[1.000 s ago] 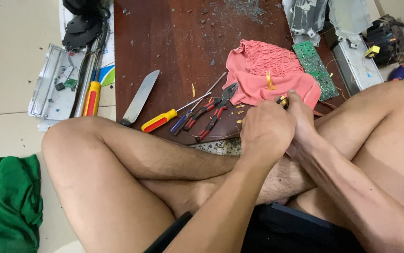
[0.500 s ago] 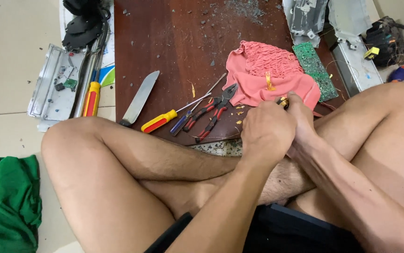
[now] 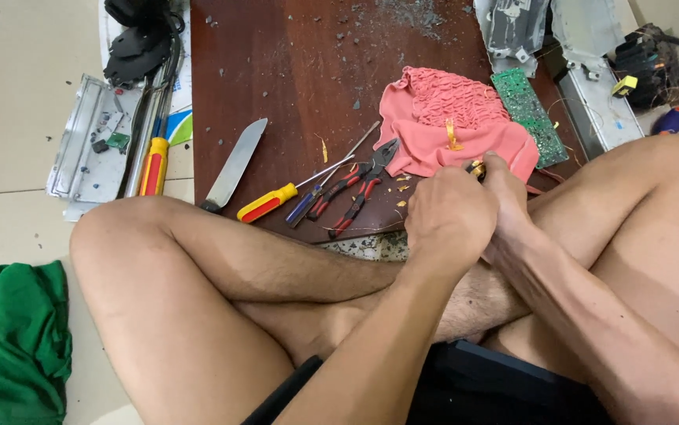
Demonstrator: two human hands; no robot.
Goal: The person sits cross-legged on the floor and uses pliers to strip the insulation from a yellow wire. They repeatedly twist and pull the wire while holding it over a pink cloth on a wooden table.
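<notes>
I sit cross-legged at the near edge of a dark wooden board (image 3: 292,86). My left hand (image 3: 448,220) and my right hand (image 3: 506,198) are pressed together over my shin, both closed around a small yellowish part (image 3: 477,168) that peeks out between the fingers. Just beyond the fingertips lies a crumpled pink cloth (image 3: 453,126). The part is mostly hidden by my fingers.
On the board lie a knife (image 3: 233,167), a yellow-handled screwdriver (image 3: 276,200), a blue-handled screwdriver (image 3: 316,197) and red-handled pliers (image 3: 359,185). A green circuit board (image 3: 530,112) sits right of the cloth. Metal casings, a black cable bundle and a green cloth (image 3: 9,338) lie on the tiled floor.
</notes>
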